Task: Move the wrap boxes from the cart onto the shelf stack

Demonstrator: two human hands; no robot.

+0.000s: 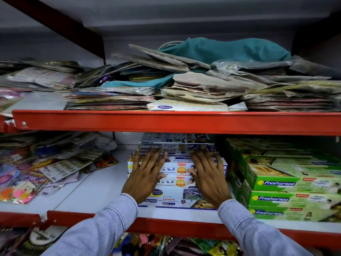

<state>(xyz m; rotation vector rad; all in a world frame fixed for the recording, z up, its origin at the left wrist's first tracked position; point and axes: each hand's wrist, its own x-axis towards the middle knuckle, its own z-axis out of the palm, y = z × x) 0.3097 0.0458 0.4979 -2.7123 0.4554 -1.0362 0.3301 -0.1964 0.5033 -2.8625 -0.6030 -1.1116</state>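
Observation:
A stack of white and blue wrap boxes (180,169) stands on the middle shelf (96,193) under the red shelf rail. Both my hands lie flat on the front faces of this stack, fingers spread. My left hand (145,172) presses on the stack's left part, fingertips reaching the upper boxes. My right hand (208,174) presses on its right part, next to the green boxes. Neither hand grips a box. The cart is out of view.
Green Freshwrapp boxes (276,183) are stacked right of the white stack. Loose colourful packets (36,169) lie at the shelf's left. The red rail (177,122) of the upper shelf hangs just above, loaded with paper bags and a teal cloth bag (227,50).

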